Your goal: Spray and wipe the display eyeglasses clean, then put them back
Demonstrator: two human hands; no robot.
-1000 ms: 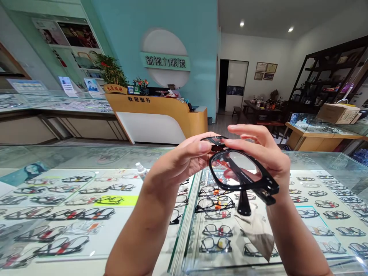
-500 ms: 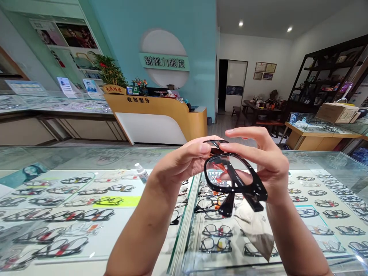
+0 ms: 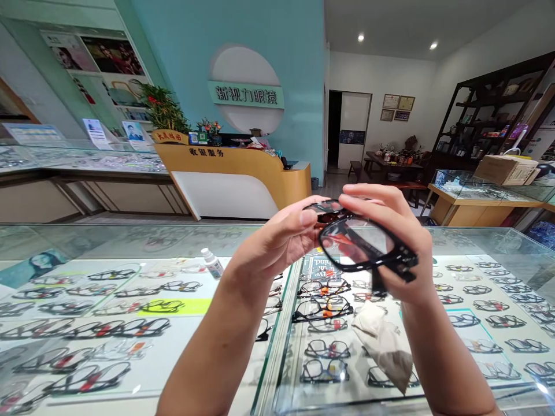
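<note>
A pair of black-framed eyeglasses (image 3: 355, 267) is held up in both hands above the glass counter, its temples folded behind the lenses. My left hand (image 3: 286, 237) grips the far rim, with the thumb laid along it. Around the near end, at the hinge, my right hand (image 3: 403, 242) is closed, its index and middle fingers reaching over the top toward the bridge. Part of the frame is hidden by the fingers. Under the hands, a crumpled pale cloth (image 3: 384, 344) lies on the counter. Left of my left hand stands a small white bottle (image 3: 211, 264).
The glass display counter (image 3: 271, 370) holds rows of spectacles, such as these black-rimmed ones (image 3: 324, 310). Beyond it stands a wood-and-white cashier desk (image 3: 229, 190) with a potted plant (image 3: 162, 110). At the right, a cardboard box (image 3: 505, 169) rests on another showcase.
The eyeglasses have risen slightly, shifted right and tilted, so the folded temples show less below the rim. My right fingers have moved up and closer over the bridge.
</note>
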